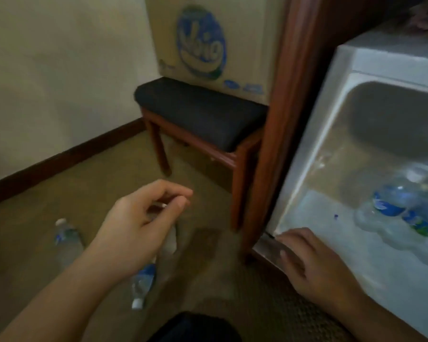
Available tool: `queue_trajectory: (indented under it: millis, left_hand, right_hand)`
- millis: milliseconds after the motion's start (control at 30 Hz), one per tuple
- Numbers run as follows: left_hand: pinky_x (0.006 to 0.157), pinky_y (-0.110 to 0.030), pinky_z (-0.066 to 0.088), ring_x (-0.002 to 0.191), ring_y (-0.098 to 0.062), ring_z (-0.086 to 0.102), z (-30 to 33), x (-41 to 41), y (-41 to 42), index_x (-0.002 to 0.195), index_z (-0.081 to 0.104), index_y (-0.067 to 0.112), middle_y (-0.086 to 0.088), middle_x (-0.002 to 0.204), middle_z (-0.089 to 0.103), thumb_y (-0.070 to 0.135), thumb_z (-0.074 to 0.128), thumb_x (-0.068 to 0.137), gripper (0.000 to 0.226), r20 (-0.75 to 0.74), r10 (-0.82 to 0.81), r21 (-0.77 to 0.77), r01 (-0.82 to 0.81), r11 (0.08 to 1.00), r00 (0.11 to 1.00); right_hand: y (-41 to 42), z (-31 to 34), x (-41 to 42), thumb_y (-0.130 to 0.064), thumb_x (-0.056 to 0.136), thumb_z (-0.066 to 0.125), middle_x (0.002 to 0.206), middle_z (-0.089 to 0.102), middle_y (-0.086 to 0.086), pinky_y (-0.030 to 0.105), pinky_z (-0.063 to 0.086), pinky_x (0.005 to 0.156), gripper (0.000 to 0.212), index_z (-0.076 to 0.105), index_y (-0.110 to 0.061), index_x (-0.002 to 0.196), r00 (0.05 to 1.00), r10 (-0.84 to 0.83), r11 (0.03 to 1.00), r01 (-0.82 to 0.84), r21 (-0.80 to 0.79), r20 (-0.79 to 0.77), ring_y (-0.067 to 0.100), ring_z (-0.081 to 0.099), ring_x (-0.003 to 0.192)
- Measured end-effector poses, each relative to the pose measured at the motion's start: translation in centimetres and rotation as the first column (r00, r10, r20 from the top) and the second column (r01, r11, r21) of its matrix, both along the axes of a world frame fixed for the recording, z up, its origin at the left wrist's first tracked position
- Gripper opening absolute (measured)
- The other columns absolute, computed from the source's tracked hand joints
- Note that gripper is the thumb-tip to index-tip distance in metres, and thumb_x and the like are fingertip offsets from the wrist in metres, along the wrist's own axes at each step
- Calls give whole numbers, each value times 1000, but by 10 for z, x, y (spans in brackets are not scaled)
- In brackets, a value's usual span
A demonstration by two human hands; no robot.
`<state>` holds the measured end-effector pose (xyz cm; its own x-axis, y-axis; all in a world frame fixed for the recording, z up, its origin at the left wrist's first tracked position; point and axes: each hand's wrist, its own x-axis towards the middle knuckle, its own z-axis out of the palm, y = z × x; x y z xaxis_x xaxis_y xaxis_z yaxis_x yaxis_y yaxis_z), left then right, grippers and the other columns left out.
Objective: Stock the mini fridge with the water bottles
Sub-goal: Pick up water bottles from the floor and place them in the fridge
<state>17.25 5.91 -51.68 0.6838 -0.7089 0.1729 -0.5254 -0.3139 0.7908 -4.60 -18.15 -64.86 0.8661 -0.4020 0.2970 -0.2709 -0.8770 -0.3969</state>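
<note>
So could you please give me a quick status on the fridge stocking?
Left hand pinching a bottle over the carpet. Right hand resting on fridge sill. Bottles inside; another bottle on floor. Path clear.

Bottles (405, 213) in fridge (336, 134), stool (200, 114) left, box (208, 43) on stool

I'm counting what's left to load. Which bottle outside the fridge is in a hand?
The bottle hanging cap-down from the left hand, which pinches its base end. The other bottle lies untouched on the carpet further left.
</note>
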Motion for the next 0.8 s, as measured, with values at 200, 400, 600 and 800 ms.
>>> queue_trajectory:
  millis: [200,400,600,800]
  left_hand:
    - [71,-16,47,91,7,65,-51,45,94,110,67,41,20,98,72,36,64,98,13,-18,440,138,-434,890,898]
    - [83,-36,56,88,-9,69,-140,66,148,103,69,34,13,90,72,41,69,93,13,-73,637,392,-566,725,767]
    - [92,-37,52,100,-19,67,-228,92,171,114,60,33,8,101,71,45,66,88,30,-118,727,581,-547,603,676]
    - [107,-44,38,136,-29,41,-281,140,176,148,42,34,-3,145,50,49,64,86,68,17,707,684,-524,507,707]
  right_hand:
    - [70,-5,110,-47,104,48,125,40,-28,18,50,75,42,37,-50,144,888,340,940,-314,131,-310,-4,53,94]
    - [121,-59,194,-47,100,56,140,44,-15,34,53,94,51,37,-45,147,827,387,916,-296,270,-408,4,53,113]
    - [163,-99,259,-41,98,60,149,42,-4,44,48,101,51,42,-38,146,653,505,860,-441,258,-565,23,51,132]
    - [205,-154,280,-15,100,51,170,14,4,55,27,120,65,32,-43,156,344,568,539,-842,22,-748,37,15,155]
